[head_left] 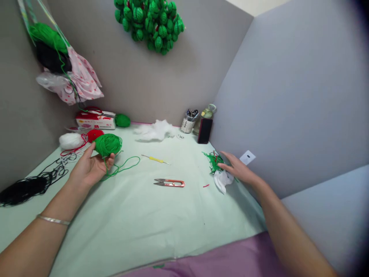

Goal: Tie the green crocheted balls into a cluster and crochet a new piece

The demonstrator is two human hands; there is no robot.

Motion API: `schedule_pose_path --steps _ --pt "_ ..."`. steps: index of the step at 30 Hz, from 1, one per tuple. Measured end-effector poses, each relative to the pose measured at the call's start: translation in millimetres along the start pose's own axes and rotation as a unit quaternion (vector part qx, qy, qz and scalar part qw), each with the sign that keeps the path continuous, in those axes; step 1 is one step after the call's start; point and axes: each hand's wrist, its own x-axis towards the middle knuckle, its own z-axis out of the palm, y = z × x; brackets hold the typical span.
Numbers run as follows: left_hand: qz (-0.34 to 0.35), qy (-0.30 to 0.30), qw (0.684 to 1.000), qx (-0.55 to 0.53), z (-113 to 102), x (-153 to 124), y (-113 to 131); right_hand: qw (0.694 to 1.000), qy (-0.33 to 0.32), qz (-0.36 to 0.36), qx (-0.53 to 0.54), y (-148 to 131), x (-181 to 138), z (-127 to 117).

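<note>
My left hand cups a green ball of yarn at the left of the pale green tablecloth, its loose strand trailing right over the cloth. My right hand rests at the right edge, fingers on a small pile of green yarn scraps beside a white scrap. Between my hands lie red-handled thread snips and a crochet hook with a yellow grip.
White and red yarn balls, a red-and-white box and another green ball sit at the back left. Black yarn spreads at far left. White stuffing, a tool cup, a bottle and a phone stand at the back. Green crocheted pieces hang on the wall.
</note>
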Motion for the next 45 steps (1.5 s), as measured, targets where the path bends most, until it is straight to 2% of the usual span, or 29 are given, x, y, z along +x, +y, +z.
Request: schedule_pose_path --steps 3,6,9,11,13,15,18,22,23,25,28,29,30,33,36,38,41,45 --pt "0.002 0.004 1.000 -0.006 -1.4 0.8 0.7 0.999 0.013 0.028 -0.040 -9.9 -38.4 5.7" --pt "-0.007 0.002 1.000 -0.005 0.0 0.5 -1.3 0.996 -0.047 0.043 -0.057 -16.9 -66.9 13.9" --pt "-0.005 -0.001 1.000 0.001 1.5 -0.9 -3.3 0.995 -0.087 0.033 -0.019 -19.5 -74.2 9.2" --pt "0.001 -0.001 1.000 0.006 1.6 -1.6 -3.5 0.997 -0.064 0.030 0.042 -20.8 -71.1 -2.9" --pt "0.002 -0.002 1.000 0.008 1.4 -1.9 -3.1 0.989 -0.001 0.042 0.141 -23.0 -65.9 -17.6" --pt "0.001 0.001 1.000 0.007 1.4 -2.0 -2.8 0.969 0.040 0.088 0.227 -25.5 -60.2 -29.9" --pt "0.006 0.011 1.000 0.004 1.7 -2.1 -2.8 0.941 0.058 0.142 0.302 -26.5 -51.5 -39.8" --pt "0.006 0.004 1.000 0.004 1.3 -1.6 -2.8 0.884 0.142 0.154 0.418 -32.9 -47.7 -38.8" --pt "0.007 0.003 1.000 0.005 1.2 -1.4 -2.8 0.888 0.144 0.147 0.411 -39.8 -50.2 -34.9" --pt "0.008 0.002 1.000 0.006 1.0 -1.5 -3.1 0.924 0.111 0.107 0.351 -62.0 -59.7 -20.9" --pt "0.005 0.001 1.000 0.007 1.7 -2.5 -4.0 0.980 -0.004 -0.013 0.201 -103.4 -76.1 13.8" --pt "0.005 0.000 1.000 0.008 2.1 -3.0 -4.3 0.987 -0.050 -0.060 0.142 -113.6 -78.4 26.0" --pt "0.004 -0.001 1.000 0.010 2.5 -3.6 -4.5 0.991 -0.066 -0.089 0.080 -119.5 -77.7 36.5" --pt "-0.002 0.000 1.000 0.019 3.4 -4.7 -4.1 0.997 -0.031 -0.055 0.037 -108.7 -55.0 47.6" --pt "-0.006 0.004 1.000 0.017 3.4 -4.6 -3.3 0.998 0.049 0.023 0.017 -77.6 -15.2 27.1" --pt "-0.004 0.005 1.000 0.014 2.7 -3.7 -3.5 0.994 0.090 0.050 0.021 -69.9 8.0 12.8" --pt "-0.013 0.004 1.000 0.013 0.5 -1.5 -5.2 0.994 0.096 0.035 0.046 -94.1 27.4 20.7" --pt "-0.021 -0.008 1.000 0.018 -3.1 1.3 -6.8 0.996 0.047 0.009 0.080 -145.2 39.0 73.9"
